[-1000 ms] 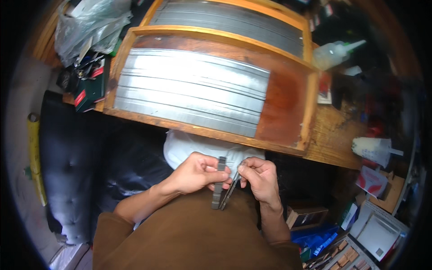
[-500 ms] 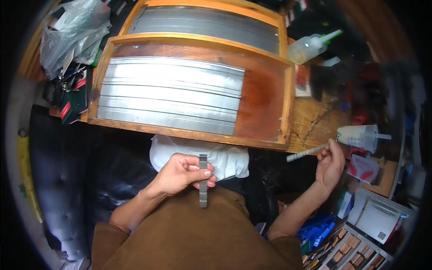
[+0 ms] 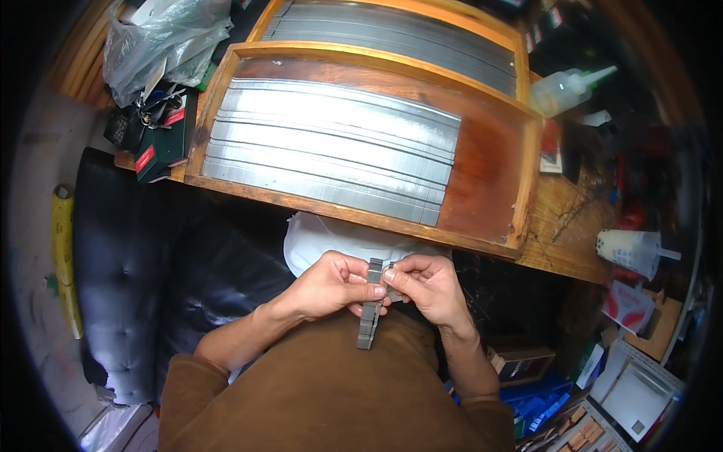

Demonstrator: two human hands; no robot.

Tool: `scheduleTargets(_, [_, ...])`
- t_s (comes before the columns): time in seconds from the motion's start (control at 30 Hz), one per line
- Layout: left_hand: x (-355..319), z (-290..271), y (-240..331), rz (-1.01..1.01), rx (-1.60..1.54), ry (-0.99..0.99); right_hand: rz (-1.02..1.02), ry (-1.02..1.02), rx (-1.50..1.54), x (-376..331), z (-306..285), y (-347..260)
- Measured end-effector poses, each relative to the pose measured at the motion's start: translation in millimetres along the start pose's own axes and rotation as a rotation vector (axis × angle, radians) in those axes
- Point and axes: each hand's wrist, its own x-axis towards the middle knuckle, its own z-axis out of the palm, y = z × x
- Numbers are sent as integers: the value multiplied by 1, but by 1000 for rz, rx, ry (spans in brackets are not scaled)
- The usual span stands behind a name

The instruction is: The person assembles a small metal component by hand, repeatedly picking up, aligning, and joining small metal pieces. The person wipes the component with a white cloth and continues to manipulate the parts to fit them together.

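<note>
My left hand (image 3: 327, 290) pinches a narrow, segmented grey metal strip (image 3: 367, 331) with stepped edges, held upright before my lap. My right hand (image 3: 433, 292) is closed beside it, its thumb and forefinger pinching a thin piece against the strip's right side. Most of that piece is hidden by fingers; it looks like another grey strip. Just beyond my hands is a shallow wooden tray (image 3: 489, 177), where long flat silvery metal strips (image 3: 324, 151) lie side by side. White cloth (image 3: 301, 245) shows behind my left hand.
A second wooden tray of grey strips (image 3: 399, 41) stands farther back. Right of it lie a squeeze bottle (image 3: 565, 92) and a drink cup (image 3: 629, 248) near the table edge. At left are a plastic bag (image 3: 162, 45), dark boxes (image 3: 160, 147) and a black padded seat (image 3: 120, 264).
My right hand has come in from the table's right side, carrying a thin banded strip, to meet my left hand. The view has shifted, so the trays appear farther right.
</note>
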Motion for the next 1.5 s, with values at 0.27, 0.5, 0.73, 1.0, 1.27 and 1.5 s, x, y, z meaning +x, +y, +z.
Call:
scheduleTargets(0.27, [4,1,-8,15,-21,-45,-38,5,-167,5,-4,8])
scheduleTargets(0.5, [7,0,-10,-9,-35,-18,-87,12,-9,6,0,14])
scheduleTargets(0.73, [19,-3,10,38,-9,-5,-1,126,85,9,3,11])
scheduleTargets(1.0, [34,-9,18,93,13,21,-109,141,228,25,8,13])
scheduleTargets(1.27, [11,-5,12,45,27,-52,-51,92,126,4,12,0])
scheduleTargets(1.5, [5,-2,6,7,22,-47,-136,98,63,1,12,8])
